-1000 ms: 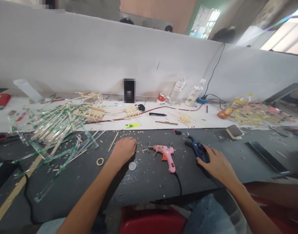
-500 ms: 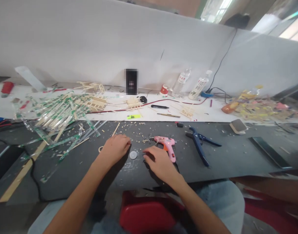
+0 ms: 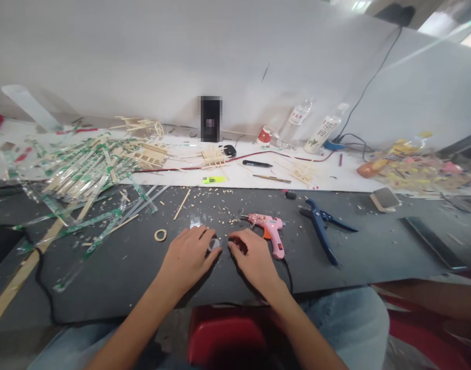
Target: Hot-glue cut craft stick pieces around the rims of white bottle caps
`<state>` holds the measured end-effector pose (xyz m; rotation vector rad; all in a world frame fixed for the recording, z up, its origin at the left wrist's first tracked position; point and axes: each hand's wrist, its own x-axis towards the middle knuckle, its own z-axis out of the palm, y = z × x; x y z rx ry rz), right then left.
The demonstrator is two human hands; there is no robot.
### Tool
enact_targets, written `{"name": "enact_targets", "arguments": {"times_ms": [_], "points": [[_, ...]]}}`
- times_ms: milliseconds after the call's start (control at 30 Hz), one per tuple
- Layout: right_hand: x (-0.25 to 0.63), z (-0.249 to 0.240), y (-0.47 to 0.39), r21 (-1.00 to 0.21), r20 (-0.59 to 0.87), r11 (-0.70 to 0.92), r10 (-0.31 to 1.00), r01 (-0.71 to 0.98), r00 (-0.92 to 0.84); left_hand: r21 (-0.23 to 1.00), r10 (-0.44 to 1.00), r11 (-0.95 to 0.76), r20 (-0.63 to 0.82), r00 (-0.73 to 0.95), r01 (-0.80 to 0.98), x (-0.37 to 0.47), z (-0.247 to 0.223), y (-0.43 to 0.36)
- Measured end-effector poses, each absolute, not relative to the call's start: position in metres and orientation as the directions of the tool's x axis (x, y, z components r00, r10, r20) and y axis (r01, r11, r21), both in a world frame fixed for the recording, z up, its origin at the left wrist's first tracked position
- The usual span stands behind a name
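Observation:
My left hand rests low over the dark grey tabletop, its thumb and fingers closed around a small round whitish disc, which is partly covered. Just to its right, my right hand has curved fingers, with a gap between thumb and fingertips and nothing visible held. A pink hot glue gun lies beside my right hand, its cable trailing toward the front edge. Left of my left hand is a small wooden ring. A small shiny clear piece lies behind my left fingers.
Blue-handled cutters and a dark flat bar lie rightward. Plastic-wrapped wooden sticks are heaped at left. Along the back white strip stand small wooden frames, a phone, a red paper cup and bottles.
My left hand has come down toward me and closed around the disc, uncovering the wooden ring and the shiny piece. My right hand stays close by. The view has shifted slightly.

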<state>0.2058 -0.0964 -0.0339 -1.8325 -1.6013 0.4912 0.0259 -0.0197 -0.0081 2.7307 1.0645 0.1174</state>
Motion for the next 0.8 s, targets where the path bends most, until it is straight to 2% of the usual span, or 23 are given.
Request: {"name": "enact_targets", "arguments": {"times_ms": [133, 267, 367, 533, 667, 800], "points": [[0.213, -0.016, -0.114, -0.654, 0.137, -0.094, 0.961, 0.751, 0.240, 0.250, 0.661, -0.720, -0.038, 0.749, 0.648, 0.027, -0.007, -0.014], [0.244, -0.006, -0.133, -0.583, 0.178, -0.340, 0.833, 0.738, 0.525, 0.274, 0.655, -0.716, -0.052, 0.753, 0.642, 0.027, -0.006, -0.014], [0.269, -0.010, -0.135, -0.514, 0.117, -0.505, 0.760, 0.694, 0.640, 0.282, 0.661, -0.711, -0.048, 0.749, 0.645, 0.029, -0.007, -0.016], [0.281, -0.021, -0.127, -0.454, -0.026, -0.616, 0.732, 0.644, 0.681, 0.296, 0.682, -0.694, -0.019, 0.731, 0.656, 0.034, -0.009, -0.018], [0.283, -0.023, -0.126, -0.496, -0.103, -0.633, 0.722, 0.594, 0.684, 0.297, 0.687, -0.696, 0.009, 0.727, 0.654, 0.037, -0.011, -0.019], [0.284, -0.025, -0.129, -0.613, -0.150, -0.624, 0.695, 0.485, 0.703, 0.293, 0.689, -0.703, 0.054, 0.723, 0.648, 0.037, -0.011, -0.019]]}}
